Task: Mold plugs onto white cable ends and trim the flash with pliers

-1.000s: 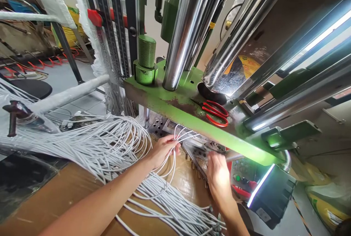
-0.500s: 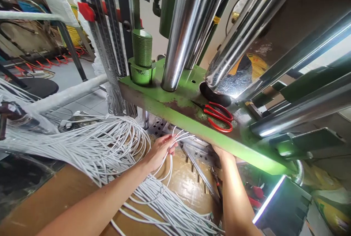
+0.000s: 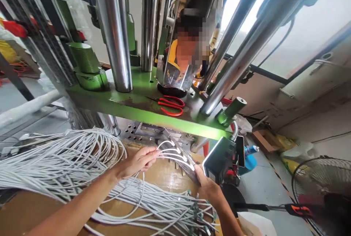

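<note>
My left hand [image 3: 138, 161] is closed round a few thin white cables [image 3: 167, 153] that arc over to a long metal mould bar [image 3: 181, 157] under the green press plate [image 3: 128, 106]. At the near end of that bar my right hand [image 3: 208, 188] grips it, fingers wrapped beneath. The cable ends sit in a row along the bar. A big bundle of white cables [image 3: 63, 159] spreads over the brown bench [image 3: 24, 206] to the left and under my forearms.
Red-handled scissors [image 3: 171, 105] lie on the green plate between chrome columns [image 3: 115, 35]. A person sits behind the press. A black control box [image 3: 219, 159] hangs by my right hand. A floor fan [image 3: 320, 188] stands at lower right.
The view has swung right and up, revealing the person and the fan. My right hand came out from under the plate and now holds the bar's near end; my left hand still grips the cables.
</note>
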`<state>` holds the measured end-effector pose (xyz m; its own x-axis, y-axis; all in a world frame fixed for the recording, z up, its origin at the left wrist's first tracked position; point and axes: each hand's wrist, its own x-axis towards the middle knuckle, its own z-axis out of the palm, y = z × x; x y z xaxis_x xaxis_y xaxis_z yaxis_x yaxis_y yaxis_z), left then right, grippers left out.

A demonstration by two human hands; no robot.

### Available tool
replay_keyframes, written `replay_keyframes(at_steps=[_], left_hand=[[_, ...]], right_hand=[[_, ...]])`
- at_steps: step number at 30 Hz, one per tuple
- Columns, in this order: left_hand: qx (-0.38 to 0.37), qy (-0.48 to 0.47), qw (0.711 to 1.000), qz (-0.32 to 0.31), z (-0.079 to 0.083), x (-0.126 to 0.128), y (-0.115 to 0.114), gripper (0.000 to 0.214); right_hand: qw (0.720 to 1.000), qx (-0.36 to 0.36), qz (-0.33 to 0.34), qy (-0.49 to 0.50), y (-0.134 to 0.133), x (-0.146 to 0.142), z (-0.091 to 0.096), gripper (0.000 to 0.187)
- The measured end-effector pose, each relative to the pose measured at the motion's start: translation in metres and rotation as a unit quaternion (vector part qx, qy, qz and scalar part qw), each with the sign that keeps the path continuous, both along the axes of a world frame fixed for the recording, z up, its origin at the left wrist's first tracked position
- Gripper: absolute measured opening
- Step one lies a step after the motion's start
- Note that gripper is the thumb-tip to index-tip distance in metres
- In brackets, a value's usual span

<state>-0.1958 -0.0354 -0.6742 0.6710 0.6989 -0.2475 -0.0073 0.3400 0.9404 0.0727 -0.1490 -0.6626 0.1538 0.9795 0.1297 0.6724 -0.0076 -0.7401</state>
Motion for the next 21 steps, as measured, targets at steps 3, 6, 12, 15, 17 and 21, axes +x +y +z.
replay_keyframes(at_steps=[3, 6, 12, 15, 17, 21], left_hand=[[0.041, 0.053, 0.996, -0.053, 0.002, 0.000, -0.013, 0.054], [0.063, 0.079, 0.992, -0.074, 0.004, -0.004, -0.025, 0.054], [0.047, 0.086, 0.993, -0.071, 0.008, -0.016, -0.048, 0.058], [0.047, 0.093, 0.993, -0.054, 0.005, -0.020, -0.059, 0.059], [0.060, 0.100, 0.992, -0.044, 0.002, -0.023, -0.064, 0.059], [0.066, 0.096, 0.992, -0.041, 0.002, -0.025, -0.068, 0.059]], right_hand=[[0.999, -0.039, -0.010, 0.035, -0.014, 0.006, -0.004, 0.047], [0.996, -0.064, -0.005, 0.065, -0.022, 0.006, -0.010, 0.050], [0.987, -0.101, 0.017, 0.127, -0.035, 0.004, -0.015, 0.048], [0.980, -0.117, 0.021, 0.159, -0.039, 0.003, -0.017, 0.050], [0.975, -0.128, 0.022, 0.181, -0.041, 0.001, -0.020, 0.051], [0.962, -0.150, 0.025, 0.227, -0.041, -0.003, -0.022, 0.054]])
